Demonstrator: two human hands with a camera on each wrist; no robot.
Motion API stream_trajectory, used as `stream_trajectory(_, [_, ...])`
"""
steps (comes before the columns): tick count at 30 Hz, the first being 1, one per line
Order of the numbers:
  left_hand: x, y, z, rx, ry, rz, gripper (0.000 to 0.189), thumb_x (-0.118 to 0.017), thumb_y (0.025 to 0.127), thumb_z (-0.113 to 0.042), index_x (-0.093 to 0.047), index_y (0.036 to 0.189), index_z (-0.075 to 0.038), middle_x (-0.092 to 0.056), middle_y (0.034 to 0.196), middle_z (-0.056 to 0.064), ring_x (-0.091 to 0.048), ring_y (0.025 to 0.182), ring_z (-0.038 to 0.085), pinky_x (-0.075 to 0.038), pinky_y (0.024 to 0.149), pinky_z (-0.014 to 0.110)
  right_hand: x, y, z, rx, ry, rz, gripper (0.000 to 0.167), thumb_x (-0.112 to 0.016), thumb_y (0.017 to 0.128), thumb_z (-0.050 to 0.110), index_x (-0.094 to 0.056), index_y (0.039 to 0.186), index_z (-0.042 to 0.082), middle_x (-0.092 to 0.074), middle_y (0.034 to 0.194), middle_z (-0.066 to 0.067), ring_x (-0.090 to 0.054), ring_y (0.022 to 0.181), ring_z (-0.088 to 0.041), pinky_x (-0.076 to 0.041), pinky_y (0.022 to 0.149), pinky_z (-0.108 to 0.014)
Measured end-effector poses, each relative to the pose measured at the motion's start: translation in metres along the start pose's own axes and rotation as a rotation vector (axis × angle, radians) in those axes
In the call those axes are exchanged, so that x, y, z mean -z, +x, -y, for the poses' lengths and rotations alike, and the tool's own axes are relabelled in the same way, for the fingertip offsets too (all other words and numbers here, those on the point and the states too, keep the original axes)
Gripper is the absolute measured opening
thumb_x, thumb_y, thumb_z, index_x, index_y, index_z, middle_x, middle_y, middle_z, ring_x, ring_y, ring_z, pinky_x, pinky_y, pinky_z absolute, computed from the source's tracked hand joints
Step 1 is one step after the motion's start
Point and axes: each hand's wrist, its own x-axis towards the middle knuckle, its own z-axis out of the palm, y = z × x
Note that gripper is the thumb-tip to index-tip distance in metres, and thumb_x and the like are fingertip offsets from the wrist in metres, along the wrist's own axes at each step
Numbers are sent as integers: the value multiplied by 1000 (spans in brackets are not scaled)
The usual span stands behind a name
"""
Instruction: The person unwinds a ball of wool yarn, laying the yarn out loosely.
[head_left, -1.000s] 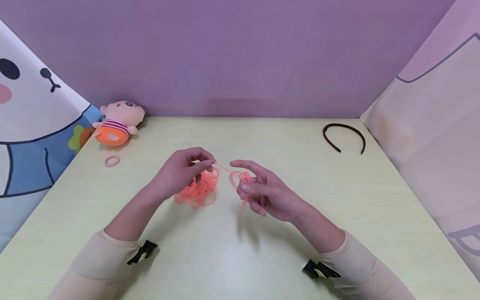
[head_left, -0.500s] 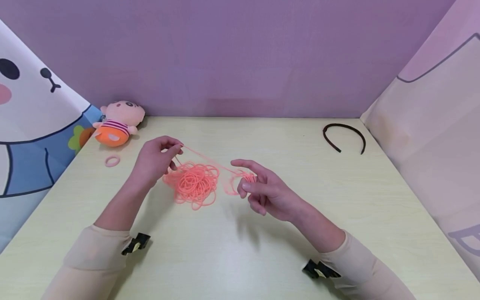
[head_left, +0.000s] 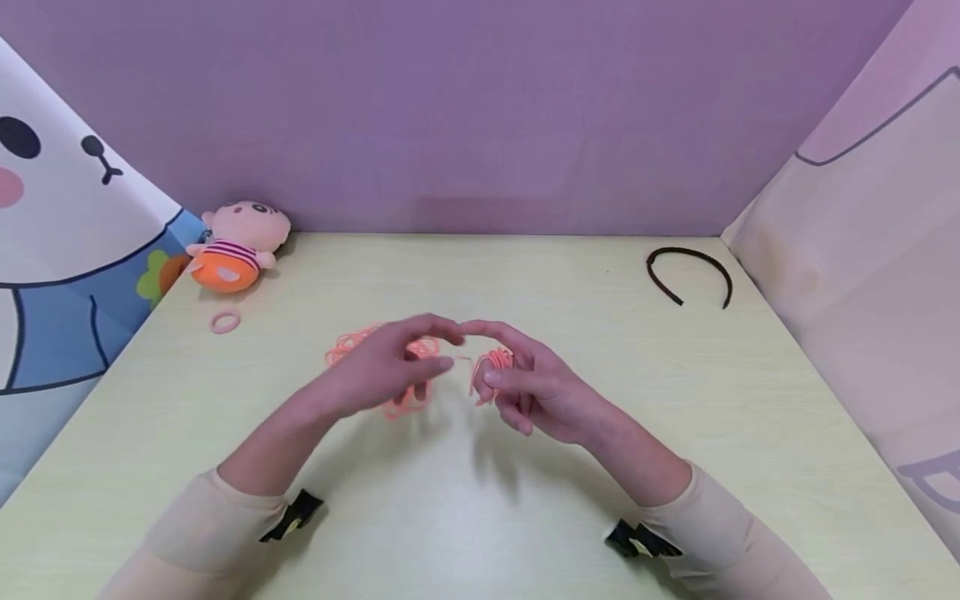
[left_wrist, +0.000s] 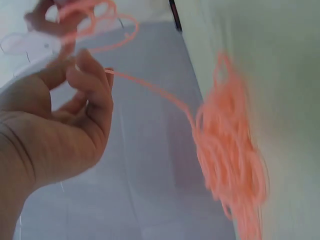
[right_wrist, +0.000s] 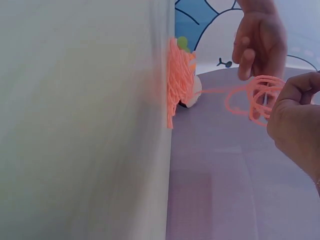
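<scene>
My left hand (head_left: 382, 368) passes over a loose pile of coral-pink yarn (left_wrist: 227, 145) on the table and partly hides it in the head view. A strand (left_wrist: 155, 89) rises from the pile to the curled fingers of this hand, then on toward the other hand. My right hand (head_left: 551, 390) grips a small bundle of yarn loops (head_left: 498, 359) between thumb and fingers, its index finger stretched out. In the head view the left fingertips are right at that index fingertip. The right wrist view shows the loops (right_wrist: 265, 92) standing out from the right hand's grip.
A plush doll (head_left: 234, 250) in striped top and orange bottoms lies at the table's back left, with a pink ring (head_left: 225, 322) in front of it. A dark headband (head_left: 690, 252) lies at the back right. A purple backdrop (head_left: 480, 117) rises behind the table.
My left hand first drew the strand left and away from the right hand, uncovering the pile, then came back right to the right fingertips. The right hand has stayed nearly still.
</scene>
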Motion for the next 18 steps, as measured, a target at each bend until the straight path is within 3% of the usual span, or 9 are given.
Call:
stream_trajectory(3, [-12, -3, -5, -40, 25, 85, 37, -68, 99, -25, -59, 134, -34, -57, 133, -10, -64, 65, 39, -50, 49, 40, 0, -1, 1, -8, -4, 8, 55, -62, 100, 11, -38, 149, 12, -66, 79, 0, -50, 43, -10, -39, 43, -20])
stream_trajectory(5, [-18, -3, -7, -78, 28, 94, 30, -67, 99, -24, -63, 128, -34, -61, 129, -10, -64, 65, 39, -50, 49, 39, 0, -1, 1, -11, -9, 11, 55, -63, 100, 13, -39, 149, 12, -66, 78, 0, -50, 43, -11, -39, 44, -21])
stream_trajectory(11, [-25, -2, -8, -106, -39, 15, 5, -67, 100, -24, -72, 101, -24, -68, 102, -1, -61, 60, 41, -45, 47, 32, -1, 0, 0, -19, -4, 10, 56, -61, 100, 10, -37, 150, 13, -67, 79, -1, -49, 43, -11, -39, 44, -20])
stream_trajectory(15, [-21, -1, -9, -79, -59, -24, 5, -66, 100, -21, -71, 99, -19, -68, 100, 6, -62, 60, 36, -45, 49, 31, -1, 0, 0, -17, -5, 7, 57, -59, 100, 9, -36, 151, 12, -68, 80, 0, -49, 42, -11, -38, 44, -20])
stream_trajectory(18, [-12, -1, -6, -16, -55, -82, 6, -64, 101, -21, -69, 103, -17, -67, 101, 10, -61, 63, 36, -43, 48, 29, -1, 0, 0, -12, -5, 7, 58, -59, 100, 8, -34, 152, 11, -68, 80, 0, -49, 42, -10, -36, 43, -21])
